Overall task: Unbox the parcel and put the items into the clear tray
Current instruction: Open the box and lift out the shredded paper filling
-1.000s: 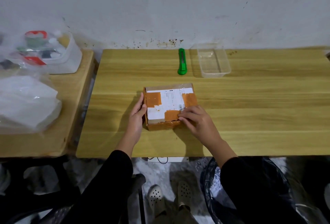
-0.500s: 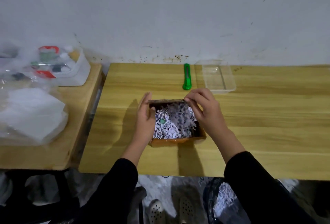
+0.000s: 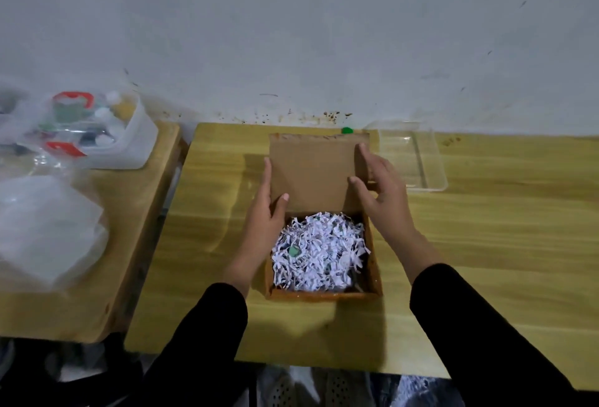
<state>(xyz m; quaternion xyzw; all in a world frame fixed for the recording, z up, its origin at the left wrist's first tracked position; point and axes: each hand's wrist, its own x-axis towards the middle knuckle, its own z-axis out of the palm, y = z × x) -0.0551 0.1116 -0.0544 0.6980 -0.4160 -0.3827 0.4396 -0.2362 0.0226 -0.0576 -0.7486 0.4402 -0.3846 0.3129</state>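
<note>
Against a stained white wall, a cardboard parcel (image 3: pixel 321 290) sits open mid-table (image 3: pixel 486 244), its lid (image 3: pixel 311 173) raised. A person's left hand (image 3: pixel 264 212) pinches the lid's left edge, thumb inside; the right hand (image 3: pixel 381 192) rests fingers spread against its right edge. Shredded paper (image 3: pixel 319 251) fills the box, light and loose, likely burying small items; something green (image 3: pixel 294 250) shows, best picked out by fingertip. The clear tray (image 3: pixel 434 179) waits empty, just beyond the right hand.
</note>
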